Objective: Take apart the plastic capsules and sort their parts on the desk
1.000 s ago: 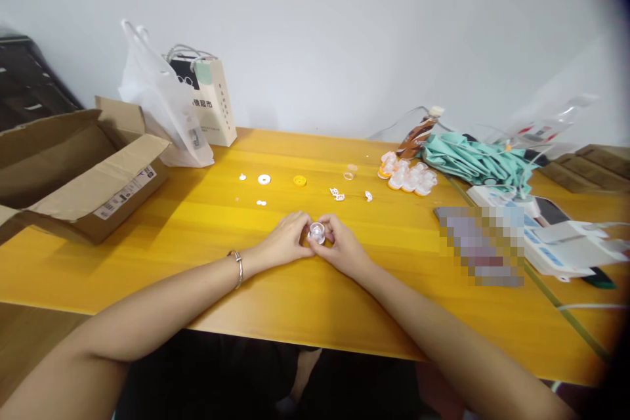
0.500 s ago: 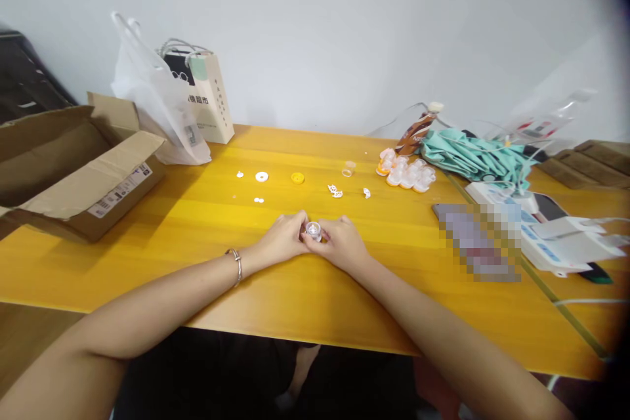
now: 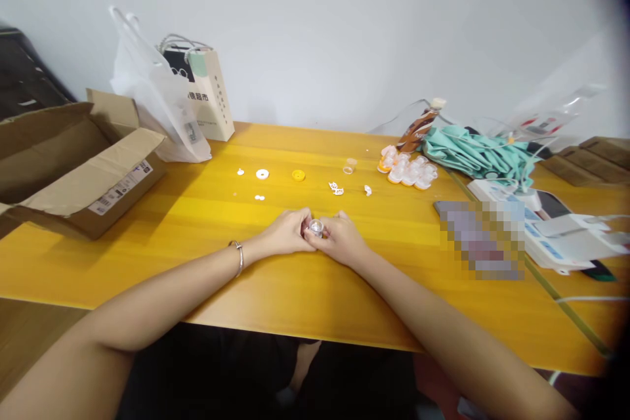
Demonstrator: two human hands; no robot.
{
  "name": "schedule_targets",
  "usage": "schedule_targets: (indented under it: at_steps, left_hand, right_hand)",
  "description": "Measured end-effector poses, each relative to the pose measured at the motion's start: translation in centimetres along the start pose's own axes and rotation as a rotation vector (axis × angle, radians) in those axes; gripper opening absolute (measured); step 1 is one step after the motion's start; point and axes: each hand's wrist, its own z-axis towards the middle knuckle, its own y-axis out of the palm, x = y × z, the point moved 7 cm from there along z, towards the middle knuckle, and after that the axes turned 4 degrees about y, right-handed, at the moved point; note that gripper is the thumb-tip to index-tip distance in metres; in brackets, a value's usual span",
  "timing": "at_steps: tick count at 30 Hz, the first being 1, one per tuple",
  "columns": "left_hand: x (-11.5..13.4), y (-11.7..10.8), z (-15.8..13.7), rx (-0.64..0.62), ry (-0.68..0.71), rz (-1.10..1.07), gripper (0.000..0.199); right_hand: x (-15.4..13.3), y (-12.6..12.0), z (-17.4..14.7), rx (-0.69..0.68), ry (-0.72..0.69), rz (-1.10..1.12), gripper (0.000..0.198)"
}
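Observation:
Between my two hands, just above the wooden table (image 3: pixel 236 223), is a small clear round plastic piece (image 3: pixel 316 228) with something whitish inside. The fingers of my left hand (image 3: pixel 291 230) close on its left side. My right hand (image 3: pixel 343 238) grips it from the right, with thumb and fingers bent around it. Beyond my hands lie a white disc (image 3: pixel 262 174), a yellow round part (image 3: pixel 298 175), white openwork pieces (image 3: pixel 336 189), another small white piece (image 3: pixel 367 190) and a clear cup (image 3: pixel 349 167). Tiny white discs (image 3: pixel 259 197) and a small white part (image 3: pixel 240 172) are at the left.
An open cardboard box (image 3: pixel 123 177), a white plastic bag (image 3: pixel 157 98) and a paper bag (image 3: pixel 216 95) stand at the left. Clear-and-orange capsules (image 3: pixel 412 172), a bottle (image 3: pixel 418 128), teal fabric (image 3: pixel 477 157), a blurred-out flat object (image 3: pixel 477 243) and a power strip (image 3: pixel 536 236) are at the right.
Both hands stay together around the clear piece, whose tilt looks slightly different. The whole view has shifted a little; the parts on the table keep their places.

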Motion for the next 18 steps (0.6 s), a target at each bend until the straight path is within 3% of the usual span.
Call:
schedule_targets:
  at_steps: [8, 13, 18]
  left_hand:
    - [0.6, 0.0, 0.1, -0.117, 0.066, -0.032, 0.026]
    - [0.7, -0.1, 0.1, -0.091, 0.082, 0.024, 0.029]
    - [0.8, -0.1, 0.0, -0.096, 0.056, 0.018, 0.026]
  right_hand:
    - [-0.2, -0.5, -0.2, -0.077, -0.132, -0.013, 0.016]
    - [0.3, -1.1, -0.2, 0.007, -0.005, -0.034, 0.034]
    - [1.1, -1.2, -0.1, 0.008, 0.048, 0.0, 0.037]
